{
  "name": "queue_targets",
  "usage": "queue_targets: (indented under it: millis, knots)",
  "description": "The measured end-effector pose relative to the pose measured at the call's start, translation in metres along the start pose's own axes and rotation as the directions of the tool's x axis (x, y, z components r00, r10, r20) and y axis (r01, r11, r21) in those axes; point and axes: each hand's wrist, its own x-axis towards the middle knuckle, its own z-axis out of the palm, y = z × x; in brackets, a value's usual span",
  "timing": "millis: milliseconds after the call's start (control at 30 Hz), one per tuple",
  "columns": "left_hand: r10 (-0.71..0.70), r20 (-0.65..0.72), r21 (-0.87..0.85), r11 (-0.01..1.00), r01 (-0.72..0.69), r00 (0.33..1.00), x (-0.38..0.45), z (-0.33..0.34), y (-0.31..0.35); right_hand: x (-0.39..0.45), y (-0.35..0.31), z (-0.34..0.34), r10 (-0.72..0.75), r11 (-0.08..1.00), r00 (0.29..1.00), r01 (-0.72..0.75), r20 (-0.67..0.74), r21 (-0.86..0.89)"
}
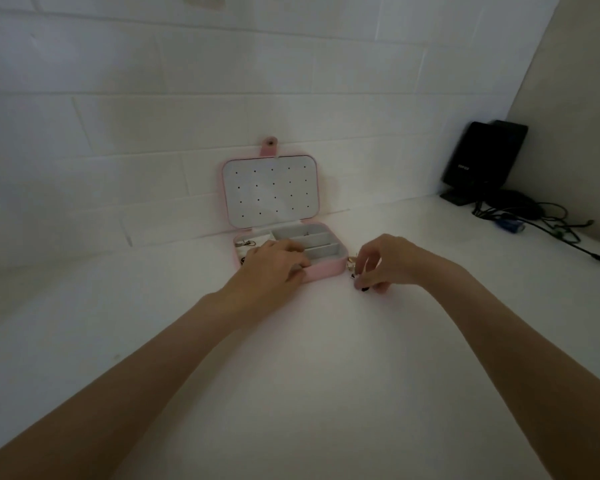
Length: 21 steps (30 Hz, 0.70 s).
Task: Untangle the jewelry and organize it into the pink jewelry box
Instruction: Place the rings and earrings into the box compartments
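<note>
The pink jewelry box (pixel 321 271) sits open on the desk (pixel 291 375), lid propped against the far wall so the compartments stay reachable. The left hand (pixel 274 263) rests over the box's near-left corner, likely steadying it; whether its grip is closed on anything, I can't tell. Just right of the box, the right hand (pixel 383 265) pinches a small jewelry piece (pixel 359 285), fingertips curled around it.

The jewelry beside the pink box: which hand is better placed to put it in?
Probably the right hand: it already pinches the jewelry just right of the pink box. The left hand rests over the compartments.
</note>
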Motion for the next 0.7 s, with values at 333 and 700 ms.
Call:
queue_targets:
  millis: [333,700]
  knots:
    - [0.057,-0.010,-0.059,0.997,-0.057,0.998,-0.022,0.000,0.012,0.007,-0.007,-0.014,-0.026,0.974,0.993,-0.002,-0.117,-0.227]
    - [-0.264,-0.195,-0.321,0.927,0.193,0.944,-0.040,-0.054,-0.019,0.010,-0.083,0.037,-0.436,0.896,0.882,0.444,-0.178,0.009]
